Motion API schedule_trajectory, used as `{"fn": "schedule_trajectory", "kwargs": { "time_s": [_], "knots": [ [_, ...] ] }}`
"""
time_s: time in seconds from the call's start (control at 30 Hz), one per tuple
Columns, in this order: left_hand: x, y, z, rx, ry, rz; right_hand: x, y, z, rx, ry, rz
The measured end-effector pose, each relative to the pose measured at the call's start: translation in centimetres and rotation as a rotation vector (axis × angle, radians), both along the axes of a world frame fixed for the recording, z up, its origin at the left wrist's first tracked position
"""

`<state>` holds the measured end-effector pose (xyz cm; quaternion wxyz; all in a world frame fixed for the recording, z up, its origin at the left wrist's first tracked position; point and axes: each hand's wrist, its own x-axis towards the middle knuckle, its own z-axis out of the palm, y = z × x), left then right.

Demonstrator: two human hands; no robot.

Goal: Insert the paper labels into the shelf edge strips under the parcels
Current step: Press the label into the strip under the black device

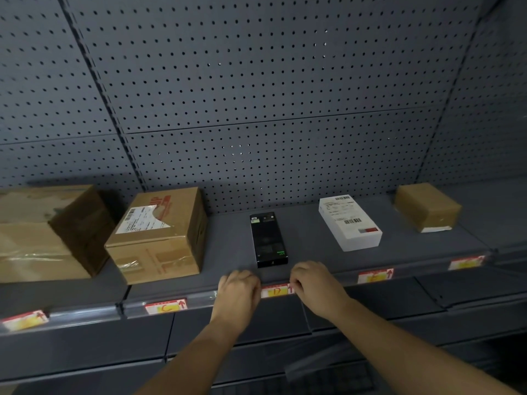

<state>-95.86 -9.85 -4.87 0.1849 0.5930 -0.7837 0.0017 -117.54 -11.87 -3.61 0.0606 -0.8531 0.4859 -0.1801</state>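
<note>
A red, white and yellow paper label (276, 291) marked with a red letter sits in the clear shelf edge strip (199, 298), below a black box (268, 239). My left hand (238, 292) pinches the label's left end with curled fingers. My right hand (313, 283) pinches its right end. More labels show in the strip: one (166, 306) under a brown carton (159, 233), one (25, 320) at far left, one (375, 275) under a white parcel (349, 222), one (466, 263) under a small brown parcel (427, 207).
A large brown carton (42, 232) stands at the far left of the grey shelf (308, 252). A grey pegboard wall (256, 95) rises behind the parcels. Lower grey shelves (370, 332) lie beneath my forearms.
</note>
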Motion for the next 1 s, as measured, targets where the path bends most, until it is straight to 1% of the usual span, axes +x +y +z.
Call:
{"fn": "schedule_trajectory", "kwargs": {
  "time_s": [0.13,0.23,0.43,0.6,0.67,0.8,0.9,1.0],
  "knots": [
    [0.3,0.3,0.1,-0.011,0.023,-0.015,0.0,0.1,0.0,-0.012,-0.019,0.009],
    [2.0,1.2,0.4,-0.04,0.071,0.001,1.5,0.0,0.7,-0.066,-0.111,0.02],
    [10.1,3.9,1.2,-0.105,0.088,0.138,9.8,1.0,1.5,-0.075,-0.174,0.167],
    [18.4,5.2,1.5,-0.118,0.031,0.205,17.2,1.8,1.0,-0.072,-0.155,0.195],
    [21.0,5.2,1.2,-0.108,0.014,0.186,19.7,2.2,0.6,-0.055,-0.13,0.174],
    [23.9,4.5,0.4,-0.12,-0.01,0.083,22.5,2.4,-0.1,-0.041,-0.078,0.08],
    [24.8,3.8,-0.1,-0.124,0.014,0.02,23.4,2.6,-0.4,-0.05,-0.051,0.025],
    [24.9,3.5,-0.5,-0.091,0.042,-0.009,23.8,2.8,-0.5,-0.015,-0.047,-0.025]
  ]
}}
